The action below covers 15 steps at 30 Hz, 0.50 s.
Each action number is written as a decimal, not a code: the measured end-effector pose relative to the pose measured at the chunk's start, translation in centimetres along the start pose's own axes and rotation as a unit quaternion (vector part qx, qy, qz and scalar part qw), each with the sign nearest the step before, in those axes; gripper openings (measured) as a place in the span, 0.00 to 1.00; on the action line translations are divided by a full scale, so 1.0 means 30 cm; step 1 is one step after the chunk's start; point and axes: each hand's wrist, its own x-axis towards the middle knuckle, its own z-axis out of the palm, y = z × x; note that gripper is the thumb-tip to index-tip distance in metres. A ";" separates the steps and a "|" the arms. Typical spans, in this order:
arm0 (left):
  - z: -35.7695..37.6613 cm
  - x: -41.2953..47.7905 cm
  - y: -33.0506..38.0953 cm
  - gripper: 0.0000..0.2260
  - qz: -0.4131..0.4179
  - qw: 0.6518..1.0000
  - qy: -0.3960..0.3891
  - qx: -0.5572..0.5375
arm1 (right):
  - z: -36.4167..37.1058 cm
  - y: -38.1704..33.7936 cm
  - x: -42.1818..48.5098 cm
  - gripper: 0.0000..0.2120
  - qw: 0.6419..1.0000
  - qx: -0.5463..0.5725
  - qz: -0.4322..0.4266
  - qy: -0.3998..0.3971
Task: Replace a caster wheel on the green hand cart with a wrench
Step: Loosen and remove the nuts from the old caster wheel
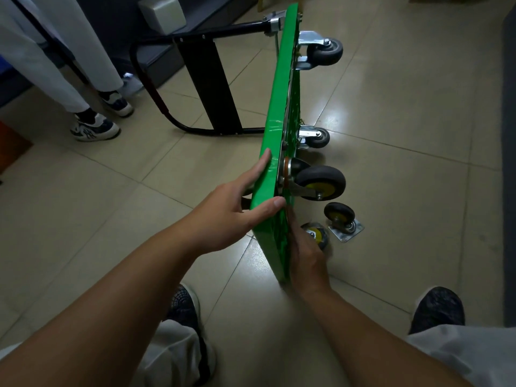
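The green hand cart (275, 141) stands on its side on the tiled floor, its underside facing right. Three casters are mounted on it: two grey ones (325, 53) (318, 137) and a yellow-hubbed one (321, 182). My left hand (234, 213) rests on the platform's upper rim, index finger and thumb straight along it. My right hand (305, 261) lies against the underside at the near corner, fingers pointing up and the thumb hidden. A blurred yellow-hubbed caster (317, 233) shows just behind it. A loose caster (342, 220) lies on the floor. No wrench is in view.
The cart's black folded handle (206, 88) lies on the floor to the left. Another person's legs and shoes (95, 127) stand at the far left. A dark step with a grey box (163, 13) is at the back. My own shoes (438, 308) are at the bottom.
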 end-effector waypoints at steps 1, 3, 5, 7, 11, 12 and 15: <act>-0.002 0.001 -0.003 0.39 0.000 1.000 0.002 0.000 | 0.004 0.004 0.008 0.43 1.000 -0.003 -0.006 -0.005; -0.003 0.004 -0.003 0.40 0.000 1.000 0.002 0.000 | -0.012 0.000 0.019 0.38 1.000 0.005 -0.001 -0.026; -0.001 0.006 -0.002 0.40 -0.001 1.000 0.002 0.005 | -0.054 -0.011 0.020 0.33 0.999 0.005 0.013 -0.051; 0.000 0.008 0.002 0.40 -0.006 1.000 -0.002 0.013 | -0.114 -0.015 0.020 0.29 0.996 0.003 0.022 -0.081; -0.005 0.008 0.003 0.40 -0.008 1.000 -0.005 0.023 | -0.215 -0.050 0.014 0.24 0.993 -0.014 0.025 -0.114; -0.006 0.008 0.001 0.40 -0.006 1.000 -0.005 0.021 | -0.236 -0.066 0.015 0.22 0.993 -0.003 0.034 -0.115; -0.009 0.009 -0.012 0.40 0.005 1.000 -0.007 0.010 | -0.309 -0.101 0.003 0.18 0.989 -0.013 0.048 -0.137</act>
